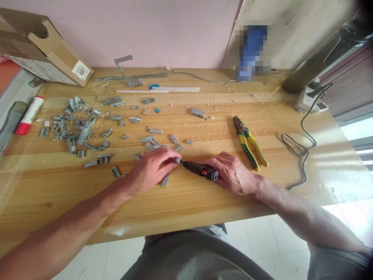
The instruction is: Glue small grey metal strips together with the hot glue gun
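Pinched between the thumb and fingers of my left hand [150, 169] is a small grey metal piece [175, 160]. My right hand [233, 173] is closed around a black gun-shaped tool [198, 169] with a red part near its rear. The tool points left, and its narrow tip meets or nearly meets the metal piece; I cannot tell which. Short grey metal strips [153, 140] lie on the table around my left hand, one [166, 180] just below its fingertips. Pliers with green and yellow handles [249, 144] lie beyond my right hand.
A pile of metal pieces [78, 124] covers the table's left part. At the back are a cardboard box [46, 50], white strips [175, 88], a bent metal strip [124, 72] and a dark cylinder [317, 58]. A cable [305, 155] runs from a power strip [309, 97]. Shavings lie scattered.
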The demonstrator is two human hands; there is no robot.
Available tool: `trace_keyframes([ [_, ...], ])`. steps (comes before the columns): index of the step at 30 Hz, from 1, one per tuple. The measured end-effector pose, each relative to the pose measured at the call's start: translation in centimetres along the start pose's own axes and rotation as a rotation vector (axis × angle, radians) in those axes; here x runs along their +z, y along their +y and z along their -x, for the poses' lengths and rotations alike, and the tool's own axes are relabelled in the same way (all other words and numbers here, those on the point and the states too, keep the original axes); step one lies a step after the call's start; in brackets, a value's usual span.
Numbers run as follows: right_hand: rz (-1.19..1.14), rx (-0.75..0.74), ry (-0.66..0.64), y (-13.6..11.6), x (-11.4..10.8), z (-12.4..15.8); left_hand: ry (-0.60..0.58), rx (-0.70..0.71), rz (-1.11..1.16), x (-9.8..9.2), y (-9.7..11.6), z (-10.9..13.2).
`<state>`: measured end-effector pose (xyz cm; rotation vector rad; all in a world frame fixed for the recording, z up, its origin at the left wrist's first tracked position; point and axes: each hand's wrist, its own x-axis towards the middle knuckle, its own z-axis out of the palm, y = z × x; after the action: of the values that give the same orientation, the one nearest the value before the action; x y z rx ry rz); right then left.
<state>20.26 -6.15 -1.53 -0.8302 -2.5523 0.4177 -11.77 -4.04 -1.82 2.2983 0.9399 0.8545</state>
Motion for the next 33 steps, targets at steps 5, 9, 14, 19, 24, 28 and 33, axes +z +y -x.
trace_keyframes([
  [5, -0.021, 0.024, -0.017, 0.0, -0.1, 0.0, -0.008, -0.001, -0.006, 0.0, -0.1, 0.0],
  [9, -0.021, 0.029, -0.025, -0.2, -0.2, 0.0, -0.011, -0.007, 0.002, -0.1, -0.1, 0.0],
  [14, -0.03, 0.022, -0.014, -0.2, -0.4, -0.2, -0.008, -0.056, 0.006, -0.1, 0.2, 0.0],
  [19, -0.051, 0.023, -0.011, -0.3, -0.6, -0.4, -0.013, -0.084, 0.014, -0.2, 0.4, 0.0],
  [24, -0.054, 0.048, -0.068, -0.5, -1.1, -0.5, -0.03, -0.139, 0.001, -0.3, 0.7, 0.0],
  [28, -0.062, 0.056, -0.09, -0.5, -1.3, -0.5, -0.043, -0.148, 0.005, -0.4, 0.6, -0.1],
  [33, -0.066, 0.049, -0.07, -0.4, -1.2, -0.5, -0.05, -0.134, 0.014, -0.5, 0.3, -0.1],
])
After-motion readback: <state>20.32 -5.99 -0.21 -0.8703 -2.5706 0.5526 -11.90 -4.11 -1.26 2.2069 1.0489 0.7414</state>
